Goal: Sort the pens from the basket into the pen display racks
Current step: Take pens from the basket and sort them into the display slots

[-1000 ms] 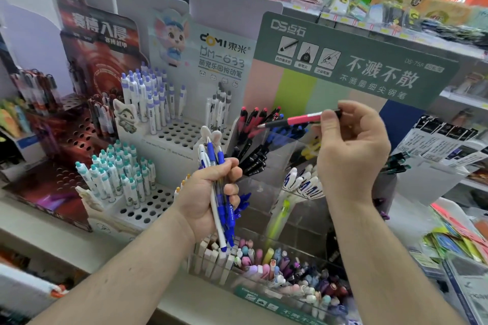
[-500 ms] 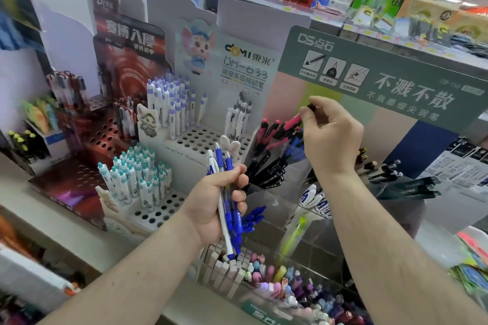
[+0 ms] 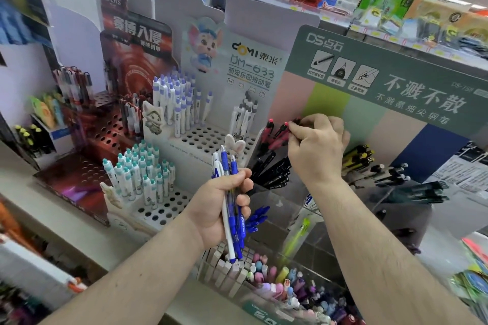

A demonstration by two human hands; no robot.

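Note:
My left hand [image 3: 220,208] grips a bundle of blue and white pens [image 3: 229,200], held upright in front of the racks. My right hand [image 3: 318,145] reaches to the top clear compartment of the green-signed display rack [image 3: 369,76] and pinches the black end of a red pen [image 3: 280,134], which lies among other red pens in that slot. Black pens [image 3: 274,168] fill the slot below, and blue pens [image 3: 257,219] the one under that. The basket is not in view.
A white holed rack [image 3: 208,139] with purple-capped pens stands left of the green one, and a lower tier [image 3: 158,208] holds teal-capped pens. A dark red rack [image 3: 105,134] is further left. A tray of pastel pens and erasers [image 3: 277,279] sits in front. Store shelves run behind.
My right hand has carried the red pen from mid-air down and left into the red pen compartment. The view has shifted left. My left hand keeps its bundle.

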